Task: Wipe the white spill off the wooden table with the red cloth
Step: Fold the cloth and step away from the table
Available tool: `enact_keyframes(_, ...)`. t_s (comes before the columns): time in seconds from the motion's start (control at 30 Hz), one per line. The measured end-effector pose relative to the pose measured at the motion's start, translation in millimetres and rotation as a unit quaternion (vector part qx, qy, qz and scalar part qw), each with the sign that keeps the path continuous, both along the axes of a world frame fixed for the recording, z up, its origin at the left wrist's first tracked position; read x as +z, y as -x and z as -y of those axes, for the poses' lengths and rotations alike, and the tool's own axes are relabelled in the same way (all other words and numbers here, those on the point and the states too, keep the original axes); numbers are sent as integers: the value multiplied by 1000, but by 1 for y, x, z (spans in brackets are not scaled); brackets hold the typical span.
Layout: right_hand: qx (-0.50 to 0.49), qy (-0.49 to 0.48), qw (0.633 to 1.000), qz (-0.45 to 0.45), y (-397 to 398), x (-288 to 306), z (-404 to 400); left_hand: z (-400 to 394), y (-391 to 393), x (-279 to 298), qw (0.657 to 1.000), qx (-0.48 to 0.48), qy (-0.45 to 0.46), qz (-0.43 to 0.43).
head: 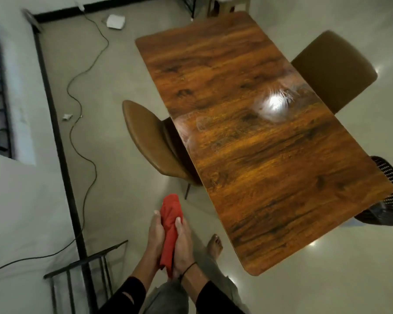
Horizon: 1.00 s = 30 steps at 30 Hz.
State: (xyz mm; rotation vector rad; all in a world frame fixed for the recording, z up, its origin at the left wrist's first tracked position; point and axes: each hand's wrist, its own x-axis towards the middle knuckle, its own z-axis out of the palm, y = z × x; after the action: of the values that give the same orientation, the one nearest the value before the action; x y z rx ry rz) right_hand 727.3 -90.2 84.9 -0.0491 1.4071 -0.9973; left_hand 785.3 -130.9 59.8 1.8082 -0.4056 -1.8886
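Both hands, left hand [155,236] and right hand [183,243], I find pressed together around the red cloth [171,223] at 6 o'clock, off the worktop [270,173]; soft, light, best bunched mid-fold; white spill [273,105] lies at 1 o'clock.

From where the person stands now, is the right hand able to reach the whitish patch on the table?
Probably not without stepping closer. The right hand holds the red cloth off the wooden table, near its close corner, while the whitish patch lies far up the tabletop. Nothing on the table blocks the way.
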Motion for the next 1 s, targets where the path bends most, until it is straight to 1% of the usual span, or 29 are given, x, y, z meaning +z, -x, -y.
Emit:
enact_keyframes(0.1, 18, -3, 999, 31, -11, 28, 5, -6, -35, 31, 997, -4, 74, 32)
enact_keyframes(0.23, 92, -15, 991, 92, -23, 63, 15, -16, -96, 54, 989, -9, 135, 60)
enact_keyframes(0.33, 145, -22, 981, 126, -43, 87, 22, -24, -139, 66, 986, -24, 156, 52)
enact_keyframes(0.4, 171, -28, 974, 145, -59, 100, 26, -29, -161, 75, 983, -24, 167, 69)
enact_keyframes(0.47, 187, -42, 966, 175, -73, 107, 31, -34, -178, 85, 977, -9, 183, 111)
enact_keyframes(0.53, 210, -41, 949, 231, -81, 105, 36, -43, -191, 97, 971, 11, 189, 148)
enact_keyframes(0.6, 240, -35, 928, 283, -86, 97, 39, -56, -205, 104, 962, 48, 198, 182)
enact_keyframes(0.63, 262, -35, 919, 291, -88, 94, 38, -63, -212, 104, 958, 72, 197, 197)
enact_keyframes(0.77, 339, -68, 900, 265, -103, 69, 22, -99, -237, 105, 931, 207, 158, 254)
enact_keyframes(0.83, 391, -51, 893, 214, -118, 48, 7, -121, -246, 107, 916, 244, 141, 285)
enact_keyframes(0.9, 441, -1, 885, 150, -140, 33, -9, -145, -251, 103, 898, 281, 125, 315)
enact_keyframes(1.0, 503, 5, 862, 67, -175, 14, -36, -183, -256, 85, 870, 340, 80, 348)
